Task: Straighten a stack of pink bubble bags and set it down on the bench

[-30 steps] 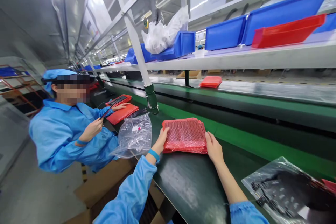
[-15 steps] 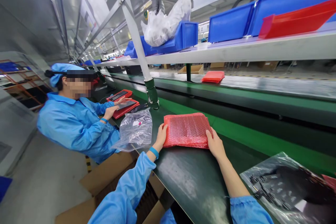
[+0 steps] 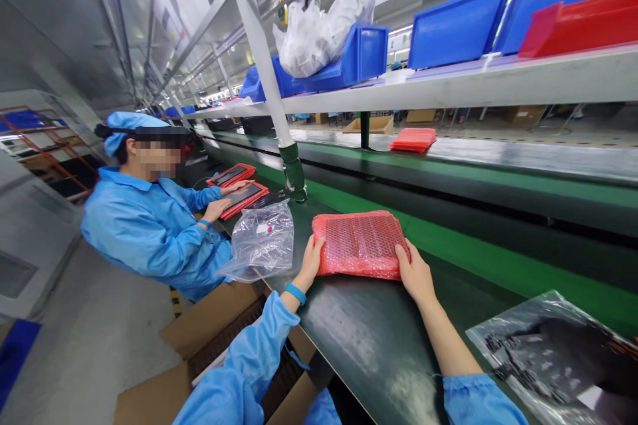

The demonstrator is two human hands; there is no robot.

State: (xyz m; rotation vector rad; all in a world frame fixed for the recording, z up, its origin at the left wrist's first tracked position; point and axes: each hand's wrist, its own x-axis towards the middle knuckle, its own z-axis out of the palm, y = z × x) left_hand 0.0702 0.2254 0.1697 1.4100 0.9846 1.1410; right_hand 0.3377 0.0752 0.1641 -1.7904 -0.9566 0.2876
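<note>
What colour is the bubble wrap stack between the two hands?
Red, bubble-textured all over; the head view shows the stack best.

So the stack of bubble-wrap pouches (image 3: 359, 244) I've got is bright red with that dotted bubble pattern all over. The desk (image 3: 369, 345) under it is dark green, almost black and shiny, and a brighter green strip (image 3: 488, 259) runs along its far edge. My sleeves (image 3: 249, 372) are sky blue, with a blue wristband (image 3: 296, 293) on my left. At the desk's left edge there's a clear plastic bag (image 3: 262, 242) with a tiny pink dot on it. At the right corner, a see-through bag (image 3: 558, 358) of black stuff. The shelf above has blue bins (image 3: 456, 30) and a red bin (image 3: 583, 23), plus a white bag (image 3: 319, 30). The person next to me wears the same sky-blue coat (image 3: 149, 232) and cap.
</note>
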